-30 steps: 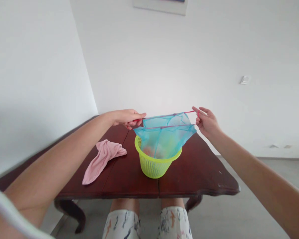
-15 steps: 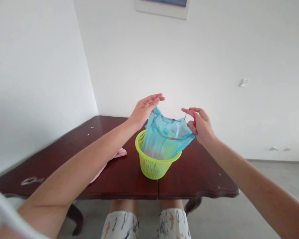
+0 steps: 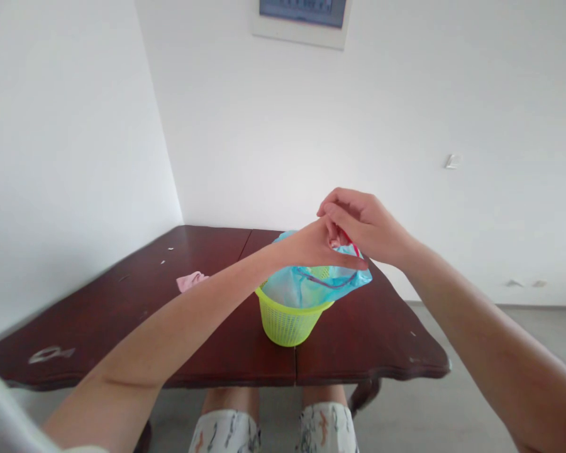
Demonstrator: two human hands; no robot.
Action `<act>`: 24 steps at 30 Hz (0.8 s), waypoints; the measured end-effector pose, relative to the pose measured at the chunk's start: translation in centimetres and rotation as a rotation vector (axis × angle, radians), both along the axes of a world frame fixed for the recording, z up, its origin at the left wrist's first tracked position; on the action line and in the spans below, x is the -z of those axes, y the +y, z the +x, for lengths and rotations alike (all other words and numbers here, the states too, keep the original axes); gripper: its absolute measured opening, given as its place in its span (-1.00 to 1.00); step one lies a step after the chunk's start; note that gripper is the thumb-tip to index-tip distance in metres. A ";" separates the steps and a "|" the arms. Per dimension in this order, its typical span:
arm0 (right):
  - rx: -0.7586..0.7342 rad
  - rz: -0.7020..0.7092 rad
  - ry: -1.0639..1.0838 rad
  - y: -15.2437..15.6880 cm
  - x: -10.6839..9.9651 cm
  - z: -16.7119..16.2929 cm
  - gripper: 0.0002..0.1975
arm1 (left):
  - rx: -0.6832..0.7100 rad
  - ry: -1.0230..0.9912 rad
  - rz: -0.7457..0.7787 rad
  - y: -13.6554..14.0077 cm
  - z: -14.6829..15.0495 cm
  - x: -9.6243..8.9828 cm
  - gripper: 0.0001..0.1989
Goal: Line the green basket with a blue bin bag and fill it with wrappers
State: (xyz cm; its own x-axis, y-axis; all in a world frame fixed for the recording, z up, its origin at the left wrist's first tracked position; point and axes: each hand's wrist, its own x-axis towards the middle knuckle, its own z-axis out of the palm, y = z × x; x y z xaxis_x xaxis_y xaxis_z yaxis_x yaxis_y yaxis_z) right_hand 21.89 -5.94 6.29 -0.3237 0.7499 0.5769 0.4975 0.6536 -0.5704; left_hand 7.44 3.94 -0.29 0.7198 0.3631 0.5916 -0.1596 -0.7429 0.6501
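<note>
A thin blue drawstring bag (image 3: 283,286) sits inside a yellow-green plastic basket (image 3: 290,324) on the table, its mouth partly open and its right side pulled up over the rim. My left hand (image 3: 323,242) reaches across above the bag, fingers curled and thumb stretched to the right, at the red drawstring (image 3: 355,247). Over it, my right hand (image 3: 365,223) is closed, with its fingertips bent round by the left hand. The two hands touch and overlap. Exactly how the string runs between the fingers is hidden.
A pink cloth (image 3: 192,280) lies left of the basket, partly behind my left forearm. Small white scraps (image 3: 170,249) and a clear plastic piece (image 3: 51,354) are on the dark wooden table (image 3: 226,365). White walls stand behind and to the left.
My left hand has moved right, from the bag's left side across to my right hand. The bag's left side has dropped lower, and its mouth has sagged.
</note>
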 end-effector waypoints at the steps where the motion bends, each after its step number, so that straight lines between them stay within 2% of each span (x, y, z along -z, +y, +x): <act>1: 0.002 0.069 -0.100 -0.2 -0.1 -0.3 -0.79 | -0.010 -0.019 0.001 0.2 0.6 0.3 -0.63; 3: 0.026 0.240 -0.280 -0.4 0.1 -0.5 -0.82 | -0.060 -0.075 -0.032 0.5 1.4 0.9 -0.74; 4: 0.051 0.326 -0.330 -0.4 0.3 -0.4 -0.83 | -0.082 -0.091 -0.059 0.6 1.6 1.1 -0.72; 7: 0.201 0.502 -0.286 0.4 1.9 0.6 -0.79 | -0.045 -0.038 -0.201 0.7 0.6 1.5 -0.47; 8: 0.260 0.504 -0.241 0.9 2.6 1.1 -0.78 | -0.017 -0.014 -0.253 0.6 0.1 1.5 -0.37; 10: 0.336 0.420 -0.159 1.7 4.1 2.2 -0.78 | 0.013 0.021 -0.328 0.4 -1.1 1.2 -0.21; 13: 0.327 0.232 -0.126 2.5 5.8 3.4 -0.73 | -0.039 0.047 -0.384 0.1 -2.2 0.8 -0.09; 15: 0.328 0.175 -0.158 2.7 6.4 3.8 -0.68 | -0.065 0.066 -0.405 0.1 -2.3 0.9 -0.06; 19: 0.417 0.259 -0.268 2.8 6.8 4.0 -0.69 | -0.036 0.102 -0.409 0.4 -1.4 2.2 -0.08; 22: 0.517 0.342 -0.342 2.8 7.0 4.2 -0.67 | -0.017 0.091 -0.549 0.4 -0.6 3.2 -0.16; 24: 0.597 0.371 -0.331 2.8 7.1 4.4 -0.64 | -0.010 0.067 -0.663 0.4 -0.3 3.4 -0.30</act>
State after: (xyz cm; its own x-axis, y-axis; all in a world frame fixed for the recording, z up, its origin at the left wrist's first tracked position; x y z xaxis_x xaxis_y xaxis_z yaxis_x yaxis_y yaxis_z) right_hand 26.33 -3.18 -0.86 -0.1246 0.6279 0.7682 0.9317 0.3402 -0.1269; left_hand 7.14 4.36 -3.69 0.7419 0.6414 0.1955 -0.0987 -0.1840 0.9780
